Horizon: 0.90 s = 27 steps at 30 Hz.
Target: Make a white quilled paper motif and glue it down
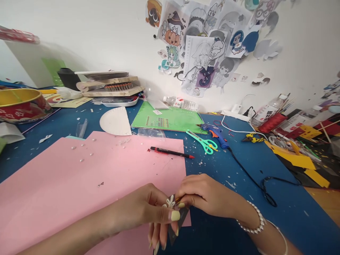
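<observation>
My left hand (156,216) is closed around a small dark grey flat piece (182,216), thumb on top and fingers curled beneath. White petal-like loops (170,202) stand out at the upper end of this piece, beside my left thumb. From the right, my right hand (200,194) pinches the piece's upper edge next to the loops. A thin orange bit shows at its fingertips, too small to name. Both hands are over the right edge of a pink sheet (127,170). A black pencil-like pen (172,153) with a red end lies on that sheet beyond my hands.
Green-handled scissors (204,141) and a blue glue gun (215,132) lie behind my right hand, the gun's black cord looping right. Several small pearl-like beads (82,160) are scattered on the pink sheet. A folded paper plate (117,122) and a green sheet (172,118) lie farther back.
</observation>
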Available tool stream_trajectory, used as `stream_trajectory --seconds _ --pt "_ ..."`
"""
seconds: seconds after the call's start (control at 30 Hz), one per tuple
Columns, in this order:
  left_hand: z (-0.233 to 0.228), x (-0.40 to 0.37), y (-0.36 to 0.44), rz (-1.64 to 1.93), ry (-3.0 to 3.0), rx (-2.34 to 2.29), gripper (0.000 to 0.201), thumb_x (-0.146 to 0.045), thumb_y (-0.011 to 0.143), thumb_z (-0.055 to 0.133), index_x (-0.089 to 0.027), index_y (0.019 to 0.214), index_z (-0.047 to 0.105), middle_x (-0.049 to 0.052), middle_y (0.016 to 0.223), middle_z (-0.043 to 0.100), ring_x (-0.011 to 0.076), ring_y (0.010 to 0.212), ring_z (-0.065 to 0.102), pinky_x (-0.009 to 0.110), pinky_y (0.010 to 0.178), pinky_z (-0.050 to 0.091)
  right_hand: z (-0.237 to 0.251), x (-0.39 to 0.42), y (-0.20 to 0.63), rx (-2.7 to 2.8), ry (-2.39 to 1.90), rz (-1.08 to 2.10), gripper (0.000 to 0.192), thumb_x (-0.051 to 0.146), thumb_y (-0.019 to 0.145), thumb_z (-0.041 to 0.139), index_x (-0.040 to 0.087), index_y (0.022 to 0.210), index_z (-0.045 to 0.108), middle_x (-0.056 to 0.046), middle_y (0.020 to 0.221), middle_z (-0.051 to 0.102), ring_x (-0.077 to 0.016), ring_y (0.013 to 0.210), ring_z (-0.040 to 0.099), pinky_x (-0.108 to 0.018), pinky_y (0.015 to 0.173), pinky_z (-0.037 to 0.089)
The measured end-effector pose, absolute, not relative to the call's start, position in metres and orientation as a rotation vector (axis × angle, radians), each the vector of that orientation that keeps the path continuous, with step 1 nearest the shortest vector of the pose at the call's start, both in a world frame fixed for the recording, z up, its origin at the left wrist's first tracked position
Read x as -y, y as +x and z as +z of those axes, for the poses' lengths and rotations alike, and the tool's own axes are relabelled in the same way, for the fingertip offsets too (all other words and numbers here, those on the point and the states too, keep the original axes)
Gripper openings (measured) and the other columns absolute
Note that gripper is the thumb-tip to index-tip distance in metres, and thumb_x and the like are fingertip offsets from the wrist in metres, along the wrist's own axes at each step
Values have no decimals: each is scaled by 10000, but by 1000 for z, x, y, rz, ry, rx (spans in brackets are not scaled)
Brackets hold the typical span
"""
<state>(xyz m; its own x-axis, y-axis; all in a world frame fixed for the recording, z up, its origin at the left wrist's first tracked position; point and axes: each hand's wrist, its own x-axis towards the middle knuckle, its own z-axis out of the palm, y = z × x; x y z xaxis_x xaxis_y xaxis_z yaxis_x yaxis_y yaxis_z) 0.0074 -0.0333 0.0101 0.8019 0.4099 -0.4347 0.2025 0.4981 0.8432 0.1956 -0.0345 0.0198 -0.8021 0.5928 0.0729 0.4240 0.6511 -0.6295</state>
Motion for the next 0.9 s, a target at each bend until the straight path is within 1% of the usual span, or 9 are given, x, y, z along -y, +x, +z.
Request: stream_trajectory --seconds 0.2,0.37,0.5,0.63,0.73,0.9 --pt "10 33 5 104 1102 -623 268 -353 742 541 -140 705 699 3 428 611 87 287 486 183 366 402 17 33 195 2612 -759 880 202 196 857 387 130 835 577 -14 715 584 -87 680 507 -178 657 379" --pt "6 32 5 136 1075 -612 269 -326 761 525 -140 665 695 -15 398 575 58 293 463 141 367 384 15 35 193 2603 -796 775 211 212 862 377 145 819 573 -5 688 568 -87 653 491 -184 633 372" --pt "8 30 5 155 1068 -620 273 -328 761 525 -136 656 689 -20 400 568 55 304 462 139 379 383 16 38 192 2572 -859 665 204 197 856 386 158 789 574 2 671 575 -92 634 479 -194 597 362" --pt "11 29 4 172 1034 -618 274 -338 764 524 -135 652 670 -10 425 597 76 323 489 165 393 386 14 40 191 2476 -844 593 180 186 850 394 162 822 570 -4 712 605 -101 647 484 -210 610 369" --pt "12 30 3 209 969 -604 283 -344 768 516 -127 654 656 0 448 611 88 340 505 179 402 391 10 41 189 2387 -850 513 201 190 854 377 154 806 568 -10 666 588 -100 609 472 -212 591 370" --pt "10 35 4 284 851 -554 242 -284 785 507 -116 674 640 18 514 632 92 400 546 185 463 423 7 44 185 2300 -889 411 217 200 854 376 146 778 572 -19 620 564 -107 576 448 -224 545 353"
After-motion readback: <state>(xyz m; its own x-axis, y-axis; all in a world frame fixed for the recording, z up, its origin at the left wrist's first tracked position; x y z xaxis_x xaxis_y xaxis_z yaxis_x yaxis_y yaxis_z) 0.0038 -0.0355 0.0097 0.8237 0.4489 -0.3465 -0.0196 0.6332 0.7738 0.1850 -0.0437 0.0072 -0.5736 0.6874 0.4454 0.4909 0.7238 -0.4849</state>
